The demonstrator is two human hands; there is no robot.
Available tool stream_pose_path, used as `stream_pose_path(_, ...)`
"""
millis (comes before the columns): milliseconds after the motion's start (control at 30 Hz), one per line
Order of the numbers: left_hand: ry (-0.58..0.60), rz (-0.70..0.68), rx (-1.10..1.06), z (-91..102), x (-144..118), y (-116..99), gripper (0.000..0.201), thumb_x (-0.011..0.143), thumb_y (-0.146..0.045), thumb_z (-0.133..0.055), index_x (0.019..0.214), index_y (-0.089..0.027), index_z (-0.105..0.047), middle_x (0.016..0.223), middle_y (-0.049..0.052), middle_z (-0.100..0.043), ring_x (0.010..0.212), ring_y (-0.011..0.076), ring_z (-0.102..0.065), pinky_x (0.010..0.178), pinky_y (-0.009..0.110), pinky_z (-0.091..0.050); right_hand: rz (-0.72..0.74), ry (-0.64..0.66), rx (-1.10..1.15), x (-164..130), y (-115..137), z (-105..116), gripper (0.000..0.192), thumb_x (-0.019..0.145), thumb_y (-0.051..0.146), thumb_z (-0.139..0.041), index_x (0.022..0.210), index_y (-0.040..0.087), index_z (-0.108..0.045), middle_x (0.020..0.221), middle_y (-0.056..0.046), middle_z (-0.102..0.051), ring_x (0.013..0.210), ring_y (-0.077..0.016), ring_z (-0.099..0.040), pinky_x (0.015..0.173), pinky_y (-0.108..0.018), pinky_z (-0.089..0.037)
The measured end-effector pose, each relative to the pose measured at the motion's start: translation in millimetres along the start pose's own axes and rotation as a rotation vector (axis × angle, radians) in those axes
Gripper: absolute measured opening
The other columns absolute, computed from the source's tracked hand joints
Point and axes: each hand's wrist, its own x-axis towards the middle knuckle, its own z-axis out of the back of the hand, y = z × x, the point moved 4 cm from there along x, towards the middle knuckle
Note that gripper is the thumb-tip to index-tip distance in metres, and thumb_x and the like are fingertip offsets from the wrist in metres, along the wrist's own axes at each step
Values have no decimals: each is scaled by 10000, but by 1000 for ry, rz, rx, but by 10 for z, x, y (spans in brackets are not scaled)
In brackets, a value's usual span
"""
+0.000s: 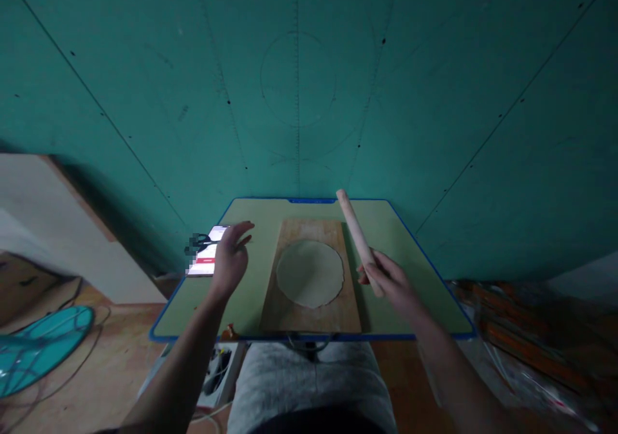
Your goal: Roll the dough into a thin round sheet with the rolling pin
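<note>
Head view: right hand (393, 283) grips rolling pin (358, 235) beside board edge (351, 273); left fingers (240, 233) spread.

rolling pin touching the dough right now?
No: the right hand holds the rolling pin beside the wooden board, clear of the dough.

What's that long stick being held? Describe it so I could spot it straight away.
Start at the green table with the blue rim, then find the wooden board in its middle carrying a flat round of dough. Just right of the board, the right hand grips a pale rolling pin, the only long, slanted rod there.
</note>
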Motion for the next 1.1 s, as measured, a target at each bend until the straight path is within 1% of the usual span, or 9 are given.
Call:
stream_pose_path(100, 45, -112, 90, -52, 121, -167, 528, 690, -130, -442, 1187, -228, -590, 1315, 91, -611, 1311, 263, -540, 1084, 509, -471, 114, 88, -305, 158, 128, 66, 372, 847, 373, -638, 1178, 216, -701, 993, -70, -769, 850, -246, -717, 753, -366, -584)
stream_pose_path(233, 208, -273, 408, -424, 170, -290, 408, 900, -213, -433, 1284, -177, -564, 1412, 147, -546, 1338, 293, -512, 1108, 531, -440, 246, 197, -689, 371, 200, -33, 452, 876, 206, -569, 1322, 241, -636, 1276, -95, -705, 1123, -268, -675, 945, -429, -547)
stream_pose_path(333, 338, -312, 615, -731, 166, -200, 354, 985, -293, -420, 1257, -155, -599, 1410, 162, -564, 1361, 299, -495, 1118, 499, -437, 321, 315, -851, 445, 186, -166, 486, 890, 144, -548, 1359, 257, -611, 1318, -91, -683, 1166, -253, -655, 999, -441, -518)
stream_pose_path(500, 395, -293, 714, -1036, 150, -22, 371, 1024, -324, -376, 1197, -141, -649, 1354, 165, -624, 1360, 294, -506, 1128, 494, -426, 373, 519, -966, 479, 214, -341, 347, 931, 199, -574, 1253, 250, -693, 1241, -87, -703, 1126, -228, -655, 966, -368, -523)
stream_pose_path(600, 428, -303, 754, -1123, 114, -12, 369, 1016, -306, -374, 1166, -148, -673, 1389, 148, -610, 1406, 298, -453, 1158, 515, -383, 337, 484, -1005, 596, 251, -449, 299, 989, 310, -516, 1187, 241, -729, 1284, -103, -668, 1167, -240, -635, 984, -362, -508)
stream_pose_path(733, 482, -319, 790, -1100, 48, -63, 380, 1006, -265, -369, 1189, -147, -679, 1385, 126, -621, 1412, 317, -446, 1172, 530, -356, 164, 331, -1109, 793, 141, -600, 439, 1029, 379, -404, 1400, 235, -590, 1444, -132, -575, 1358, -284, -508, 1101, -435, -427)
stream_pose_path(833, 520, -316, 799, -1010, -33, -110, 397, 1032, -299, -341, 1203, -182, -679, 1351, 82, -652, 1381, 315, -483, 1155, 522, -385, 81, 287, -1176, 785, 27, -667, 567, 1025, 442, -385, 1506, 152, -461, 1576, -175, -415, 1493, -344, -305, 1193, -542, -274)
stream_pose_path(933, 502, -319, 778, -869, -193, -173, 438, 1052, -335, -313, 1287, -152, -634, 1384, 97, -628, 1401, 318, -457, 1165, 520, -381, 141, 266, -1216, 595, 33, -707, 595, 1032, 447, -339, 1531, 132, -414, 1621, -174, -331, 1525, -342, -218, 1223, -572, -172)
stream_pose_path(1100, 485, -378, 722, -539, -660, -298, 490, 1063, -372, -299, 1354, -78, -561, 1400, 158, -602, 1413, 301, -441, 1205, 523, -331, 308, 292, -1208, 21, 210, -854, 566, 1028, 382, -327, 1488, 83, -467, 1580, -191, -402, 1488, -318, -323, 1230, -521, -234)
